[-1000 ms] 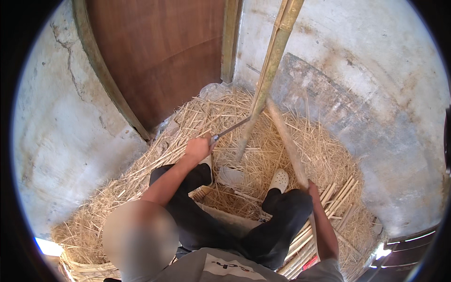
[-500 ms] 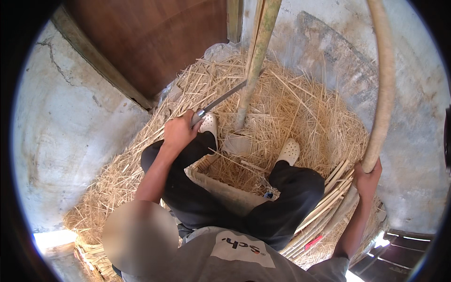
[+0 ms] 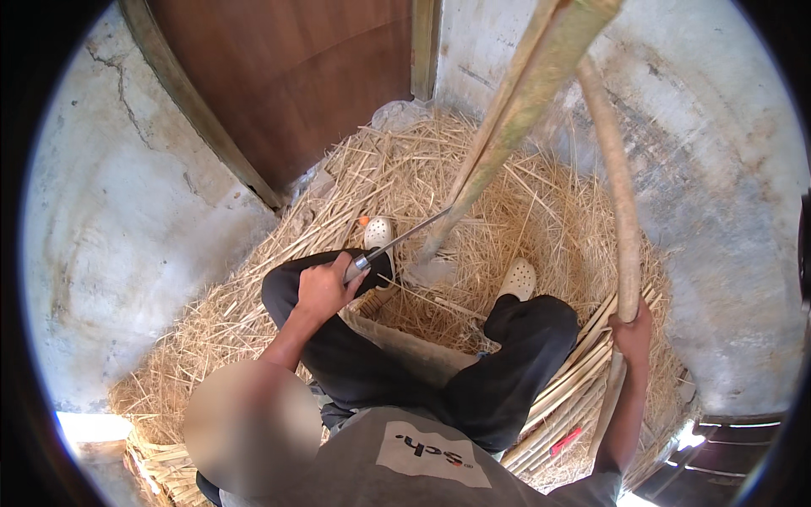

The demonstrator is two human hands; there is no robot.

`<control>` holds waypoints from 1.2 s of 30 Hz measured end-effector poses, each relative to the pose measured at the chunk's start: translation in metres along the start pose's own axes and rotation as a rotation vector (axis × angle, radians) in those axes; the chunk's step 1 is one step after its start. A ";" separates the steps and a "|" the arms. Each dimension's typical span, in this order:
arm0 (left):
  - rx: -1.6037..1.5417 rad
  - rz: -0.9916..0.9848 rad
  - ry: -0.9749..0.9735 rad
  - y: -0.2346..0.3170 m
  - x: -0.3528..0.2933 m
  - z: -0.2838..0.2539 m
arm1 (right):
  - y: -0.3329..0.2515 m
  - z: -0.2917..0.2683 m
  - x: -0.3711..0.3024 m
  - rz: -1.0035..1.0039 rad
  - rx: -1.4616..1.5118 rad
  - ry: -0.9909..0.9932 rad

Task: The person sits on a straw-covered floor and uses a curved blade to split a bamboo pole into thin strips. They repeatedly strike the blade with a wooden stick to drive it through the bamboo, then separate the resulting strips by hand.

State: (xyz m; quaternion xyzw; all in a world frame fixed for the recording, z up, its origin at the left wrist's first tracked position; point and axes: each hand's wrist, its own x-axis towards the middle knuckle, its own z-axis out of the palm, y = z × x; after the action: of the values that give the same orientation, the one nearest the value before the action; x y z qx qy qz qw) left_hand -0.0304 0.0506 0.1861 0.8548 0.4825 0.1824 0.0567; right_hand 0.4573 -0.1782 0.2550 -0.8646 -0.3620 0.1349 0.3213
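One split bamboo pole [image 3: 511, 124], ahead and right of the left grip [image 3: 325, 290]: long axis aslant, lower end in the straw [image 3: 566, 224], upper part running farther right to the top edge of view. One long-bladed knife [image 3: 410, 234], handle clamped in the left grip's curled fingers; blade points ahead and right, far part meeting the pole; how deep the tip sits cannot be told. One thick wooden stick [image 3: 618, 182], clamped in the right grip [image 3: 632, 334]: long axis near upright in view, upper end tilted slightly left, at the pole's right side; contact unclear. Left forearm slants up rightward; right forearm rises steeply. Cut canes [image 3: 583, 359]: just left of the right grip.
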 end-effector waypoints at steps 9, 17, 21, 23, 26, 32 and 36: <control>0.028 -0.099 -0.027 -0.021 0.008 -0.002 | -0.066 -0.012 0.026 -0.258 0.058 0.012; 0.056 -0.108 -0.050 -0.021 0.027 -0.005 | -0.025 0.067 0.054 -0.283 -0.223 -0.348; 0.072 -0.080 -0.074 -0.020 0.034 -0.004 | -0.035 0.054 0.075 -0.235 -0.281 -0.494; 0.081 -0.088 -0.087 -0.022 0.034 -0.002 | -0.053 0.032 0.071 -0.319 -0.264 -0.426; 0.080 -0.094 -0.061 -0.027 0.037 -0.002 | -0.071 0.007 0.080 -0.406 -0.141 -0.212; 0.045 -0.105 -0.049 -0.031 0.036 -0.001 | -0.090 0.043 0.075 -0.025 -0.013 -0.155; 0.053 -0.058 -0.043 -0.026 0.048 -0.008 | -0.005 0.126 0.062 -0.099 -0.212 -0.466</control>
State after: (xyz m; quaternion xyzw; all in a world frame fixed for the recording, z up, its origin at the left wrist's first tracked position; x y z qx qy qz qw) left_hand -0.0320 0.1041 0.1991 0.8452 0.5106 0.1498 0.0498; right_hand 0.4395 -0.0735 0.1635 -0.8203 -0.4802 0.2758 0.1429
